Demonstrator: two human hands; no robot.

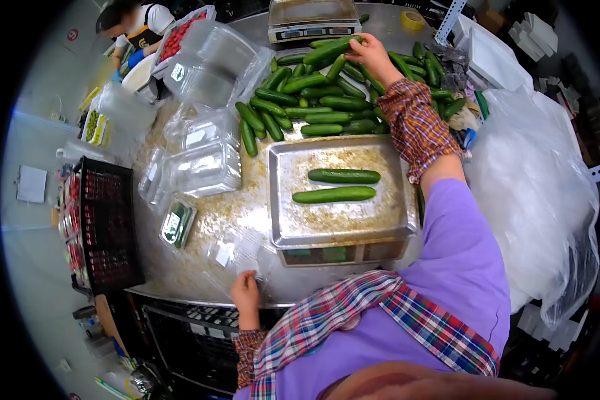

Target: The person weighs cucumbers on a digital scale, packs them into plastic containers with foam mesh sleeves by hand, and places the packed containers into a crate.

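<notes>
At the far side of the table, my right hand (372, 57) is closed on the end of a cucumber (327, 52) above a large pile of cucumbers (327, 100). Two cucumbers (343, 176) lie side by side in the metal tray (283, 233) in front of me. Near the table's front edge, left of the tray, my left hand (245, 293) is closed at the edge of a clear plastic film (248, 248). Whether its fingers grip the film is hard to make out. A wrapped pack (178, 223) with green contents lies further left.
Clear plastic boxes (203, 167) are stacked left of the tray, beside a black crate (107, 223). A scale (313, 20) stands at the back, with yellow tape (412, 20) to its right. Large plastic bags (527, 193) fill the right side. Another person (140, 30) works at the back left.
</notes>
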